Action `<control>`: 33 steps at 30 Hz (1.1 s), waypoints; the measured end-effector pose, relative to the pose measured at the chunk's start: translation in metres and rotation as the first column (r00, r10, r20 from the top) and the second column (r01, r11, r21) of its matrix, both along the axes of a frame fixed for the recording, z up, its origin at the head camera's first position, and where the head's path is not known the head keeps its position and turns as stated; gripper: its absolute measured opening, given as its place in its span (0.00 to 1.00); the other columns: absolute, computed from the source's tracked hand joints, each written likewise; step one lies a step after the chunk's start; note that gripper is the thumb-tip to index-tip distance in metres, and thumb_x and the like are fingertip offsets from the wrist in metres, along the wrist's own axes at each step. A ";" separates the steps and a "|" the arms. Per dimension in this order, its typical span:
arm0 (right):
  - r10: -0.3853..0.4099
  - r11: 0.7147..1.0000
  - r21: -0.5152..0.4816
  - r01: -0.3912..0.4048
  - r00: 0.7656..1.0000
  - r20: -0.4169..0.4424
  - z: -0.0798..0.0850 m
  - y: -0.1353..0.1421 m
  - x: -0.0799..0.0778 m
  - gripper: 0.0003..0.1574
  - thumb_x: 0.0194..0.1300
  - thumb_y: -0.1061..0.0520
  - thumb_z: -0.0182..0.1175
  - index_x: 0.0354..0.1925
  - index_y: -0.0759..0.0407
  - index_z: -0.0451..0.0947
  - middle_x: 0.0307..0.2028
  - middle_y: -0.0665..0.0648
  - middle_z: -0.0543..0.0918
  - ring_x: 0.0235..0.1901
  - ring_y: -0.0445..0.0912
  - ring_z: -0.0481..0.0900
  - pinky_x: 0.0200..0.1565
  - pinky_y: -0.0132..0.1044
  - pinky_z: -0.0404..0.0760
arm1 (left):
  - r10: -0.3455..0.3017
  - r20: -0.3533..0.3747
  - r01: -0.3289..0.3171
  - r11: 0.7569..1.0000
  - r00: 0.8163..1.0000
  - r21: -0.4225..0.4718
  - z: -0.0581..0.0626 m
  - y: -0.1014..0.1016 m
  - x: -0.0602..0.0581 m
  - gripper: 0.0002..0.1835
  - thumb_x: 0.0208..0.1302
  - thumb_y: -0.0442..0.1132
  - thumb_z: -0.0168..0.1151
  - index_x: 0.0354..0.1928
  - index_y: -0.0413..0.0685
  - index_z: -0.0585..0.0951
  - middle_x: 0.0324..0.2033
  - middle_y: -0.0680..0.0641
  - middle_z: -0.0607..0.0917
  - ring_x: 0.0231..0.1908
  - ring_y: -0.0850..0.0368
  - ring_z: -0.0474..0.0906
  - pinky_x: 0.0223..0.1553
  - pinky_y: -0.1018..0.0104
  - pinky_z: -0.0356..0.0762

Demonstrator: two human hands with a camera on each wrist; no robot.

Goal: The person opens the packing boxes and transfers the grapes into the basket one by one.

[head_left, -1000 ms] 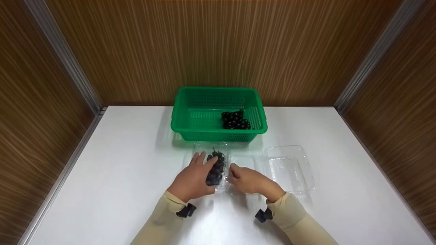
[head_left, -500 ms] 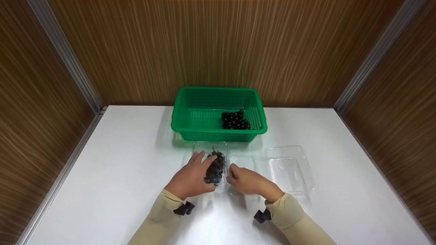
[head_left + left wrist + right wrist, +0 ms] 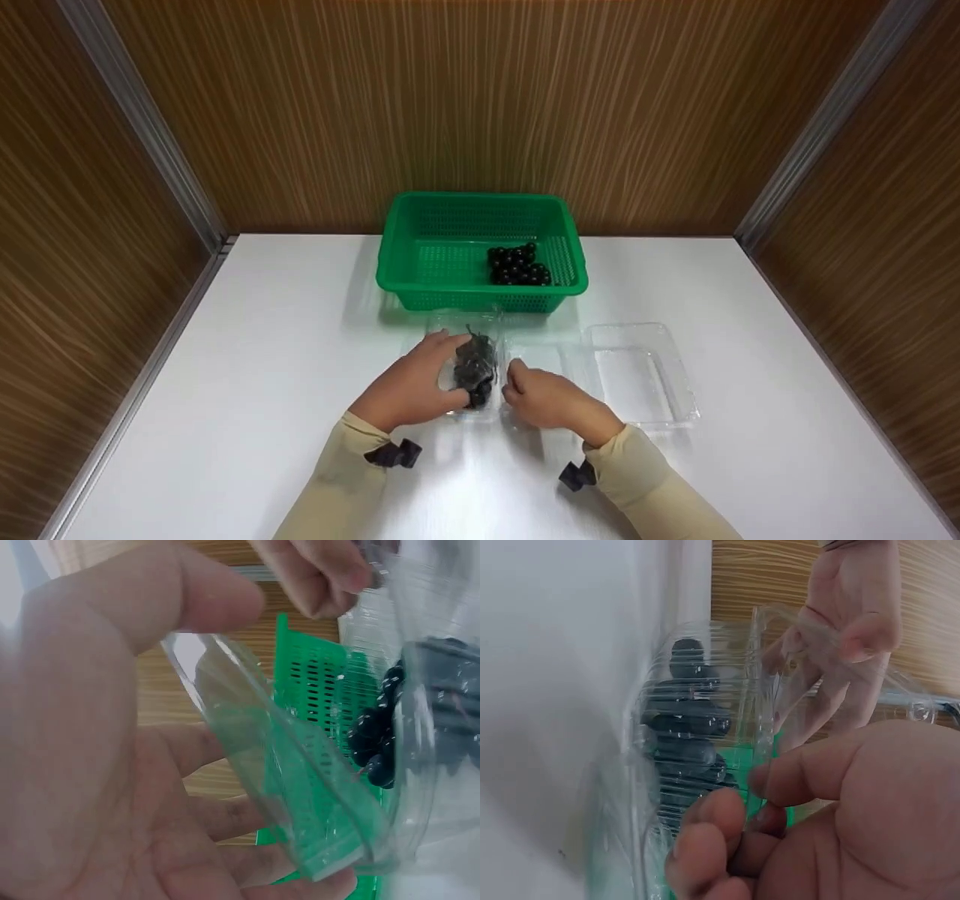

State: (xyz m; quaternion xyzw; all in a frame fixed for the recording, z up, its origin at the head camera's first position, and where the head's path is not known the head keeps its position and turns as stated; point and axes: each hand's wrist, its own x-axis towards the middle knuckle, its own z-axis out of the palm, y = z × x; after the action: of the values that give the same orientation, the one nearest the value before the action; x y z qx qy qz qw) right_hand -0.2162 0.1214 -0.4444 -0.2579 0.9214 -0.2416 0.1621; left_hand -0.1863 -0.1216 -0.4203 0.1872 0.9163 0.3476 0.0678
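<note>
A clear plastic clamshell box (image 3: pixel 759 701) holds a bunch of dark grapes (image 3: pixel 480 394) in front of the green basket. My left hand (image 3: pixel 409 386) is at the box's left side, its thumb and fingers spread wide. In the left wrist view the clear lid (image 3: pixel 300 772) stands tilted between the thumb and the fingers, which lie behind it. My right hand (image 3: pixel 551 397) pinches the box's right edge between thumb and fingers, seen in the right wrist view. Through the ribbed plastic wall the grapes look partly blurred.
A green perforated basket (image 3: pixel 480 290) stands at the back with another bunch of dark grapes (image 3: pixel 517 266) in its right half. To the right, a second clear clamshell box (image 3: pixel 679 375) lies open on the white table (image 3: pixel 285 375). Wood-grain panels (image 3: pixel 480 97) enclose the table.
My left hand has drawn back leftward from over the grapes, and a clear lid now tilts partly over them. The right hand has stayed at the box edge.
</note>
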 end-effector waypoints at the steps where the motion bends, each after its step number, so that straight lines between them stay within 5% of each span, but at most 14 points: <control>1: 0.000 1.000 0.005 0.000 1.000 -0.010 -0.001 0.000 0.000 0.07 0.80 0.57 0.46 0.40 0.56 0.63 0.26 0.54 0.71 0.28 0.49 0.71 0.37 0.48 0.72 | -0.003 0.008 0.003 1.000 1.000 0.007 0.000 -0.001 0.000 0.44 0.59 0.48 0.66 0.79 0.59 0.64 0.79 0.41 0.57 0.78 0.43 0.54 0.63 0.45 0.73; 6: 0.002 1.000 -0.002 -0.002 1.000 -0.028 -0.004 0.000 -0.002 0.06 0.79 0.56 0.46 0.42 0.57 0.63 0.28 0.55 0.73 0.30 0.50 0.73 0.39 0.52 0.76 | -0.024 0.018 0.024 0.999 1.000 -0.031 0.000 -0.001 0.000 0.47 0.56 0.47 0.68 0.80 0.62 0.63 0.80 0.40 0.55 0.78 0.42 0.53 0.55 0.48 0.76; 14: -0.007 1.000 -0.010 0.007 1.000 -0.014 -0.004 0.001 -0.002 0.06 0.77 0.55 0.48 0.41 0.56 0.63 0.28 0.54 0.72 0.29 0.49 0.73 0.38 0.48 0.74 | -0.034 -0.022 0.032 0.997 0.999 -0.068 -0.004 0.001 -0.001 0.49 0.58 0.52 0.75 0.80 0.58 0.64 0.80 0.39 0.56 0.78 0.39 0.52 0.66 0.41 0.71; 26: 0.010 1.000 0.004 -0.009 0.999 -0.050 -0.005 0.002 -0.004 0.05 0.74 0.56 0.50 0.40 0.56 0.64 0.27 0.53 0.72 0.28 0.48 0.71 0.35 0.47 0.72 | -0.022 -0.061 0.014 0.991 0.998 -0.131 -0.004 0.007 0.002 0.49 0.59 0.55 0.77 0.80 0.57 0.64 0.80 0.38 0.57 0.80 0.39 0.49 0.66 0.41 0.72; 33: -0.020 0.998 0.052 0.023 0.998 -0.052 -0.004 0.001 -0.002 0.05 0.73 0.55 0.49 0.38 0.55 0.65 0.24 0.52 0.70 0.24 0.48 0.69 0.31 0.45 0.69 | 0.016 -0.107 -0.026 0.995 0.994 -0.096 0.007 0.001 0.007 0.64 0.56 0.56 0.78 0.84 0.61 0.44 0.79 0.43 0.59 0.76 0.44 0.60 0.66 0.43 0.74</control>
State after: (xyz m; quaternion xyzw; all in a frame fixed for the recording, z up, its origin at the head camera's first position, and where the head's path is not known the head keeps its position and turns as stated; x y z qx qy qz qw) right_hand -0.2186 0.1222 -0.4482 -0.2497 0.9340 -0.2120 0.1423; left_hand -0.1793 -0.1206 -0.4130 0.1922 0.9363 0.2929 0.0245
